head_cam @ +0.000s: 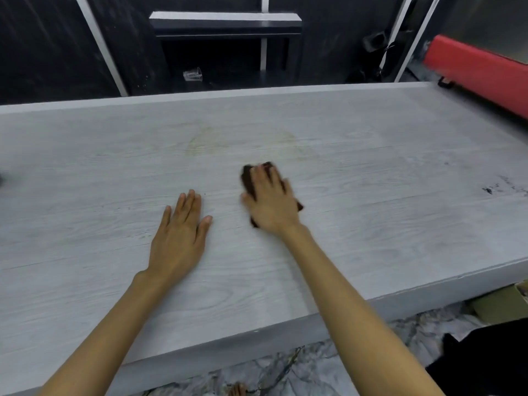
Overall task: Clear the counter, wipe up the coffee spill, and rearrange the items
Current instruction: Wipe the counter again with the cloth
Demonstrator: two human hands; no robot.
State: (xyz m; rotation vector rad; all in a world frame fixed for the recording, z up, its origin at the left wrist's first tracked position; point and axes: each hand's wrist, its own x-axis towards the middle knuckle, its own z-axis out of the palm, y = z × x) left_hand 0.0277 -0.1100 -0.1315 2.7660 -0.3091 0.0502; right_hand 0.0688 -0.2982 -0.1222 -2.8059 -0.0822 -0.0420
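Note:
My right hand (270,200) presses flat on a dark brown cloth (248,178) near the middle of the pale wood-grain counter (371,224); the cloth shows only at its edges, around my fingers and palm. The hand is blurred. Beyond it, faint yellowish-brown smears of the coffee spill (205,141) mark the counter, with another faint trace (288,141) to the right. My left hand (180,238) lies flat on the counter to the left of the cloth, fingers slightly spread, holding nothing.
Dark scuff marks (490,190) sit near the counter's right end. A red padded object (480,72) lies at the far right. Behind the counter stand a dark shelf unit (225,27) and a clear plastic cup (193,74) lying on its side. A cardboard box (503,304) sits below right.

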